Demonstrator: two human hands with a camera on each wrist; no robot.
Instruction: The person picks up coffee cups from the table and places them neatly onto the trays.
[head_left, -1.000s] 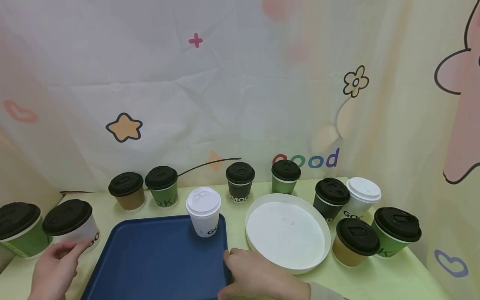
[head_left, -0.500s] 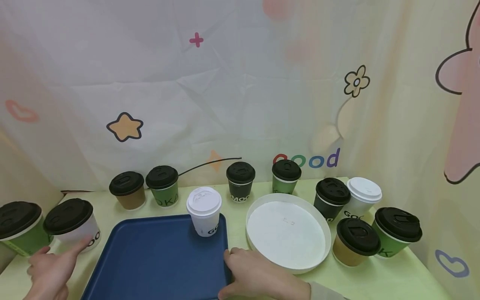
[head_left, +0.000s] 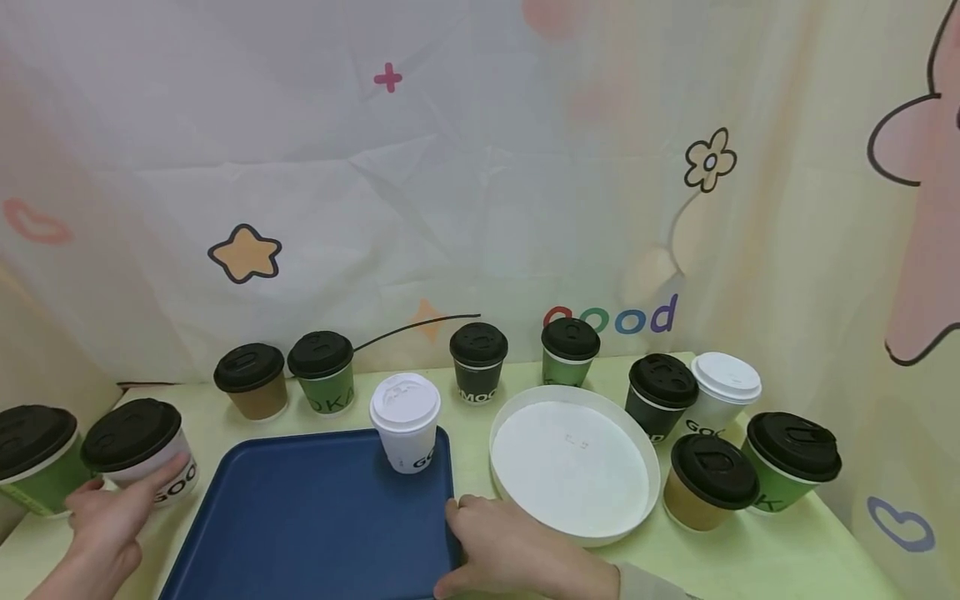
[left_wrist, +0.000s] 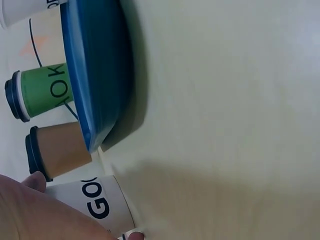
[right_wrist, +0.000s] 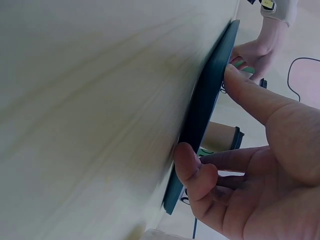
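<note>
My left hand point(head_left: 108, 525) is round the near side of a white paper cup point(head_left: 168, 483) with a black lid, at the left of the table. Its thumb lies along the cup's right side, while the other fingers are partly hidden at the left. In the left wrist view the cup point(left_wrist: 107, 202) sits between thumb and fingers. My right hand point(head_left: 517, 546) grips the right rim of a blue tray point(head_left: 322, 517); in the right wrist view its fingers point(right_wrist: 187, 162) curl at the tray's edge. A small white cup with a white lid point(head_left: 405, 425) stands on the tray's far right corner.
A green cup point(head_left: 45, 479) stands left of my left hand. Brown point(head_left: 258, 400), green point(head_left: 330, 392) and black point(head_left: 480, 383) cups line the back. A round white tray point(head_left: 573, 467) lies right of the blue one, with several lidded cups beyond it. A curtain hangs behind.
My left hand has opened from a bunched pose and spread round the white cup, which has turned slightly so more lettering shows. The right hand and tray have stayed put.
</note>
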